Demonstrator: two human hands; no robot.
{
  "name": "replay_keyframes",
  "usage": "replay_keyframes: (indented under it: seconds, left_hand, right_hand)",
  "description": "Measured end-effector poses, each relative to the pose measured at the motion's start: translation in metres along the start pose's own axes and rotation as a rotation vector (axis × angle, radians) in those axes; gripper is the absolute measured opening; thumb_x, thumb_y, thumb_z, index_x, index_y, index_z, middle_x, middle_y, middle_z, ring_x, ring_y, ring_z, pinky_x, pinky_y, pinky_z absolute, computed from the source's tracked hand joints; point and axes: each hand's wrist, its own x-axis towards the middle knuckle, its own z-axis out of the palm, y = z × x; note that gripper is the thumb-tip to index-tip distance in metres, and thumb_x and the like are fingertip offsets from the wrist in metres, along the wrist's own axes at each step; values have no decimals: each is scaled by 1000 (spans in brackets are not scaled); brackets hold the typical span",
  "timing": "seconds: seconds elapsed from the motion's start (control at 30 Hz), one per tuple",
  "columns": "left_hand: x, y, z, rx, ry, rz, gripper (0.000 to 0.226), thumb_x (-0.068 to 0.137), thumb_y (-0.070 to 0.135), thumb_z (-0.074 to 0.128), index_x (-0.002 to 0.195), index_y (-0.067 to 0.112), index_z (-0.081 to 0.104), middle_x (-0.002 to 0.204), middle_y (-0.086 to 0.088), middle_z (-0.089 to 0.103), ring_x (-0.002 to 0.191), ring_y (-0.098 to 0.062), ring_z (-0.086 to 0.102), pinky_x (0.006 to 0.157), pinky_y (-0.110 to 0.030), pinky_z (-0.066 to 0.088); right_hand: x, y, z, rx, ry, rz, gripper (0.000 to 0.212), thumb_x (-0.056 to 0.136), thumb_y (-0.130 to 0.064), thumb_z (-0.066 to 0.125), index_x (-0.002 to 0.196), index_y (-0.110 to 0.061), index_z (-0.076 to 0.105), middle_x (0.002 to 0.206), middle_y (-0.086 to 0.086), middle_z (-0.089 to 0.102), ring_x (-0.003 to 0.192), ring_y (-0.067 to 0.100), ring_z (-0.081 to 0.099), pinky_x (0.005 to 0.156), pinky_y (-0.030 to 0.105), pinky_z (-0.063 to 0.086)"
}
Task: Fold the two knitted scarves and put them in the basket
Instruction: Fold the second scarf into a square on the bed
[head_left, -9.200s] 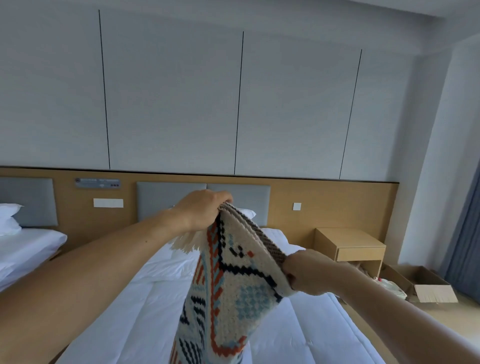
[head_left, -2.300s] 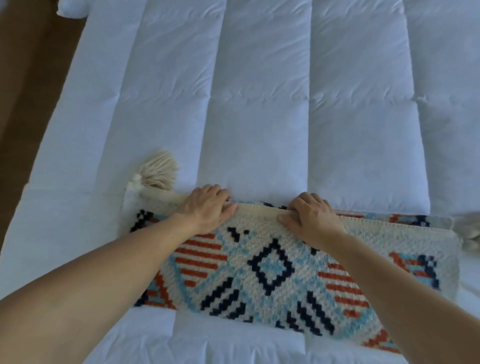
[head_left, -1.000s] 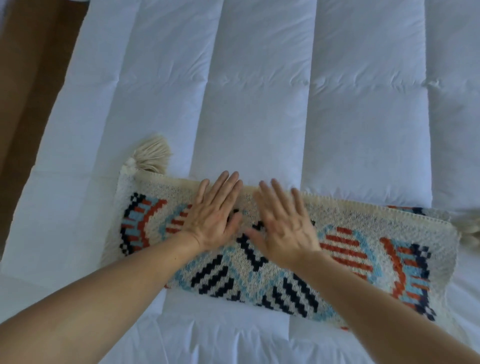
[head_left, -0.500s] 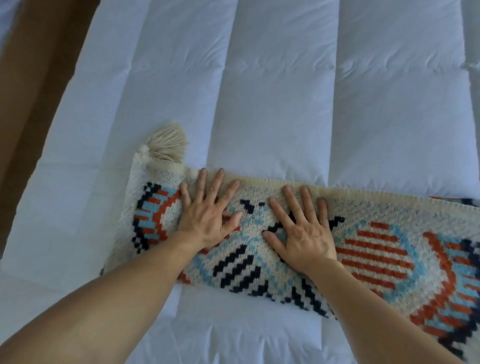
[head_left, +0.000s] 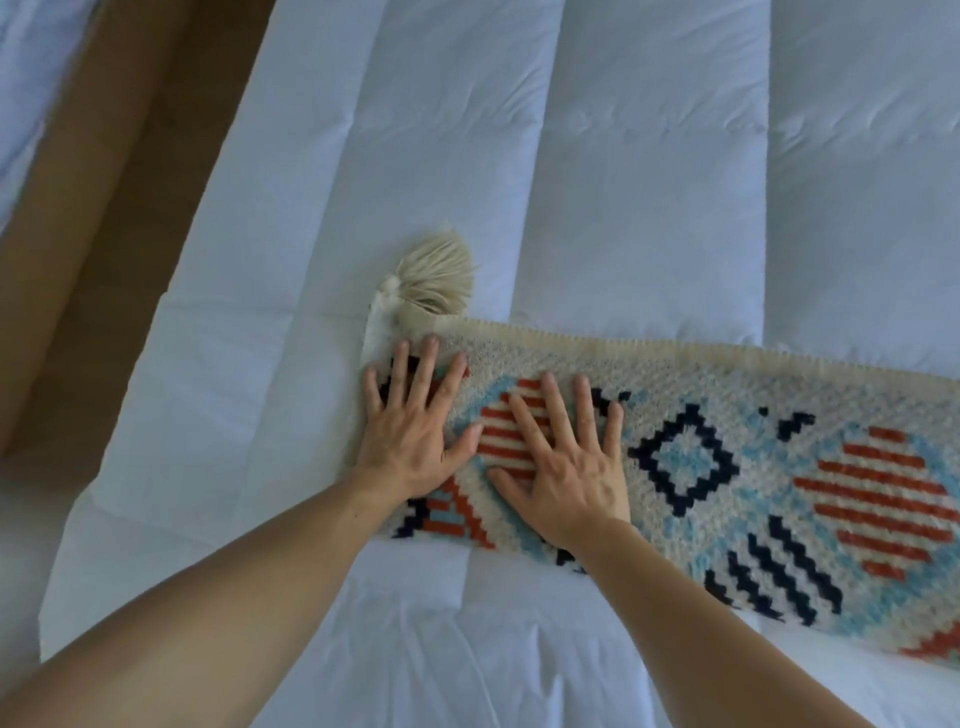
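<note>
Both hands have slid left along the scarf (head_left: 753, 467), left hand (head_left: 410, 436) and right hand (head_left: 566, 473) pressing flat, fingers spread, gripping nothing, near its tassel (head_left: 436, 280) on the bed (head_left: 623, 156).

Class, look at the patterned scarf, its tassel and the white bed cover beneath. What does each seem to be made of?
Scarf: chunky knitted yarn, probably wool or acrylic; fuzzy visible stitches. Tassel: loose cream yarn strands. Bed cover: smooth matte woven fabric, likely cotton, padded; stitched quilt lines.

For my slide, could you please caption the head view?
Both hands press flat on a patterned scarf on a white duvet.
</note>
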Motion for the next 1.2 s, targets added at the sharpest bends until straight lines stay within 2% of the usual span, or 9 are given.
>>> replay_keyframes:
  seconds: [0.2, 0.4, 0.5, 0.6, 0.8, 0.9, 0.97, 1.1, 1.2]
  left_hand:
    - [9, -23, 17, -3, -38, 60, 87, 79, 83, 12, 149, 42, -20, 161, -3, -24, 146, -33, -24, 114, -66, 0]
    - [-17, -28, 8, 7, 22, 248, 103, 76, 85, 22, 156, 26, -3, 162, -18, -10, 148, -41, -11, 113, -69, 3]
    - [-39, -28, 9, 39, 33, 364, 111, 73, 88, 27, 156, 19, 4, 162, -22, 0, 148, -43, -2, 113, -68, 6]
    - [-43, -36, 17, 77, -23, 415, 118, 69, 93, 29, 156, 16, 6, 162, -20, -1, 148, -42, -4, 114, -67, 8]
    - [-32, -43, 28, 108, -148, 382, 127, 59, 101, 24, 151, 27, -23, 160, -11, -25, 146, -35, -24, 116, -62, -5]
    - [-32, -43, 22, 144, -202, 380, 127, 57, 101, 22, 145, 28, -35, 153, -10, -40, 140, -34, -36, 115, -59, -15]
    - [-33, -42, 17, 149, -217, 374, 125, 59, 100, 20, 143, 27, -38, 152, -11, -41, 140, -34, -37, 114, -58, -17]
    - [-37, -24, 6, 48, -37, 379, 103, 78, 86, 18, 155, 24, -9, 162, -18, -9, 148, -39, -12, 115, -62, 2]
    - [-23, 21, -9, -47, 50, 420, 89, 86, 75, 13, 155, 21, -2, 162, -18, -7, 149, -38, -11, 115, -63, 0]
  right_hand:
    - [1, 11, 19, -60, 11, 12, 84, 85, -83, 11, 152, -39, -11, 162, -2, -18, 146, 30, -25, 118, 58, -9]
    - [-5, 1, 1, -65, -28, -16, 100, 72, -95, 11, 148, -40, -24, 157, 1, -32, 143, 31, -33, 114, 59, -17]
    - [-17, -7, -1, -76, -56, -134, 111, 64, -99, 20, 150, -40, -19, 159, 3, -28, 145, 30, -28, 115, 62, -11]
    - [-22, 1, 6, -118, -99, -165, 122, 58, -101, 28, 150, -39, -20, 160, 3, -27, 145, 28, -30, 116, 61, -8]
    - [-21, 14, 16, -109, -107, -148, 128, 55, -101, 34, 147, -38, -28, 157, -1, -34, 143, 22, -35, 118, 53, -14]
    - [-29, 25, 14, -95, -105, -154, 126, 58, -102, 31, 148, -35, -27, 158, 1, -32, 144, 21, -33, 117, 48, -17]
    - [-35, 29, 8, -104, -96, -168, 122, 61, -101, 25, 150, -33, -25, 158, 2, -30, 146, 22, -29, 117, 48, -15]
    - [-39, 41, -7, -111, 49, -110, 90, 85, -84, 15, 155, -32, -8, 164, 4, -10, 151, 27, -10, 119, 54, 0]
    - [-38, 71, -21, -95, 101, 34, 80, 91, -77, 12, 155, -33, -1, 164, 3, -5, 151, 25, -8, 119, 54, -1]
